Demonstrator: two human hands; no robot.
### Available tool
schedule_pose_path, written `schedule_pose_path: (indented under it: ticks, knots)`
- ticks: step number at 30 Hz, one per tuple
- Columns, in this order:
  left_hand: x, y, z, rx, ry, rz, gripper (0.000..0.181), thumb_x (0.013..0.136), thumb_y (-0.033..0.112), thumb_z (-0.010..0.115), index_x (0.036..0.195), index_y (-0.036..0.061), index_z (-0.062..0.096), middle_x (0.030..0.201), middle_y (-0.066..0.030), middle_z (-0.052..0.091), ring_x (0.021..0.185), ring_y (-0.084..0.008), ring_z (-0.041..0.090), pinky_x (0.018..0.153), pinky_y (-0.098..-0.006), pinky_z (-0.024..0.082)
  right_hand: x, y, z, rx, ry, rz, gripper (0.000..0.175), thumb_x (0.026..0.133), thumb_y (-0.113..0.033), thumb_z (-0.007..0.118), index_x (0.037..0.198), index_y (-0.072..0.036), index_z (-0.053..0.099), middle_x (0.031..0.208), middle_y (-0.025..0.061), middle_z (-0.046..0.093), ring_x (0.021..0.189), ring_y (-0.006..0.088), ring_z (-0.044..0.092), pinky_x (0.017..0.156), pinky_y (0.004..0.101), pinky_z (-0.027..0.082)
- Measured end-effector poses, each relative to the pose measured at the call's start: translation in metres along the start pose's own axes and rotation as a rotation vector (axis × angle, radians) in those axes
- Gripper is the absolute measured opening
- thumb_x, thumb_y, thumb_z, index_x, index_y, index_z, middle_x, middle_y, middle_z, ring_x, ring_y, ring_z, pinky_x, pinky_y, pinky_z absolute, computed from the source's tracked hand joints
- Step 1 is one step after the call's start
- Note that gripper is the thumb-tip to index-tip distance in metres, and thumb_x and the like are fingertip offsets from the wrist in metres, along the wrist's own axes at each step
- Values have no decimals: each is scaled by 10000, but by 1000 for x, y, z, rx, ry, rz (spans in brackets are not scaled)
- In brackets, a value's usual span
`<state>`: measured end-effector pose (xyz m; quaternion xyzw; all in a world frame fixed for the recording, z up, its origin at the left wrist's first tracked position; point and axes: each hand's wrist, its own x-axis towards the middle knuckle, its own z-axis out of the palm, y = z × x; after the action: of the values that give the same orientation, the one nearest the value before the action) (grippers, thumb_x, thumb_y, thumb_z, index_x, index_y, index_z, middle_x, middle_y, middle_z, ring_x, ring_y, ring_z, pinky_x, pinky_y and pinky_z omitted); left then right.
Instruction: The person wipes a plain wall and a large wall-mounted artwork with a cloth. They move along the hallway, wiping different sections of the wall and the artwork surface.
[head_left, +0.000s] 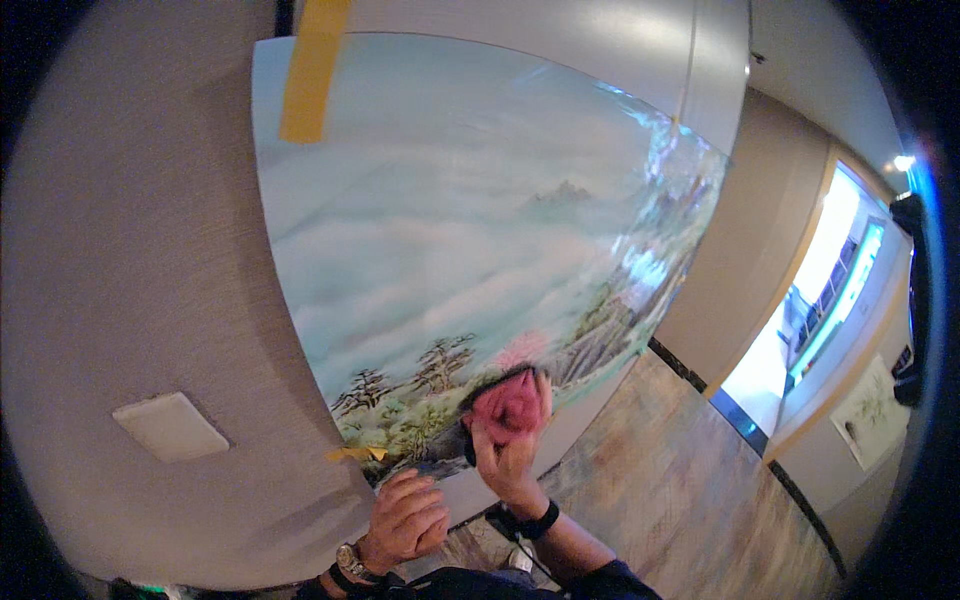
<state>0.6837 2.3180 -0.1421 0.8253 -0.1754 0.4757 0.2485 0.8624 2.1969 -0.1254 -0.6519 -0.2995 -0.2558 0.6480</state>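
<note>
A landscape painting (420, 225) with misty sky, trees and rocks fills the view, set against the wall. My right hand (514, 457) grips a bunched red cloth (510, 405) and holds it against the lower part of the picture. Beside the bottom left corner is my left hand (409, 521), its fingers loosely bent with nothing visible in them. Whether its fingertips touch the picture's edge, I cannot tell. A wide strip of yellow tape (311, 75) crosses the top left edge, and a smaller piece of yellow tape (360, 454) sticks near the lower left corner.
A white square wall plate (171, 426) sits on the grey textured wall (135, 262) at left. The mottled floor (675, 465) runs below and to the right. Farther right are a bright doorway (795, 315) and another picture (870, 412) on a wall.
</note>
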Motion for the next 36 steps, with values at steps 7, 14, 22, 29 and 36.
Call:
schedule_pose_path:
  ticks: [7,14,22,29,36]
  knots:
    - [27,10,-2,20,93,44,138,939,214,741,1024,105,727,1136,-90,734,1102,-340,678,1012,-554,536,38,-46,18,-147,-7,-439,877,830,-282,874,1532,24,447,1622,282,312,1513,537,273,1234,624,265]
    - [40,9,3,119,158,-1,120,998,220,671,993,104,700,1100,-100,713,1104,-359,671,998,-571,539,4,63,-10,-95,110,-127,949,844,-194,845,1589,23,298,1572,248,369,1463,410,391,1213,502,346]
    - [77,-16,51,361,211,140,180,1012,219,549,1072,88,656,1368,-228,609,1330,-486,536,1112,-682,391,130,77,-64,73,246,-128,890,849,-114,811,1567,20,303,1529,242,410,1430,406,413,1219,478,331]
    - [92,-34,91,795,265,148,200,1037,253,561,1093,81,647,1419,-230,565,1373,-474,489,1139,-672,347,239,65,-101,-156,272,-503,780,832,-279,826,1487,-12,498,1604,269,373,1501,517,325,1244,584,262]
    - [107,-34,120,1021,302,82,229,1062,287,574,1115,74,638,1470,-231,520,1416,-461,442,1166,-663,303,176,227,-136,55,402,-4,734,851,-132,814,1448,16,414,1532,261,424,1476,435,375,1245,498,270]
